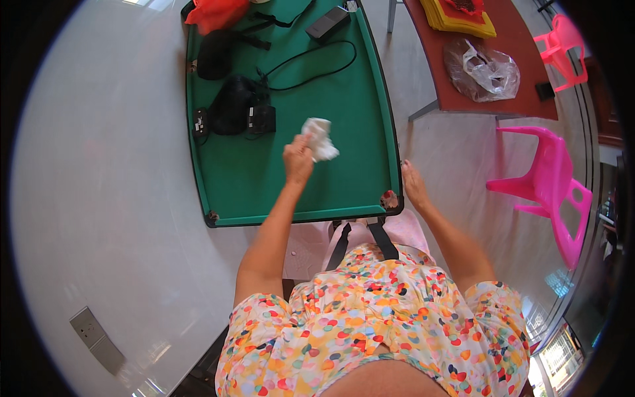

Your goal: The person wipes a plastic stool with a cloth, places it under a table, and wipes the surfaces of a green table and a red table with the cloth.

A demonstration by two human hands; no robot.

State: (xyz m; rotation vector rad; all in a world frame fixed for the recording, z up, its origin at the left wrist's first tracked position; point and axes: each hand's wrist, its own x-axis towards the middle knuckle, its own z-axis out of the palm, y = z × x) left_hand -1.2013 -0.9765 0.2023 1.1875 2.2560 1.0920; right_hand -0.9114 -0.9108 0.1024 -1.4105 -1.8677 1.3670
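Note:
In my left hand point(298, 161) is a crumpled white cloth or tissue point(321, 140), a little blurred. It is over the green felt of a small pool table point(347, 183); whether it touches the felt I cannot tell. My right hand point(414, 186) holds nothing visible and is stretched out along the outside of the table's right rail, near the front corner pocket point(389, 199). Its fingers lie close to the black edge, and contact is unclear. Left of the cloth sit a small black box-shaped device point(261, 119) and a dark rounded bundle point(232, 106).
A black cable loop point(342, 74), a dark grey box point(328, 24), a second black bundle point(215, 55) and a red plastic bag point(216, 14) occupy the table's far half. Right of it stands a red-brown table point(476, 106) bearing a clear plastic bag point(483, 72). A pink plastic chair point(548, 171) is nearby.

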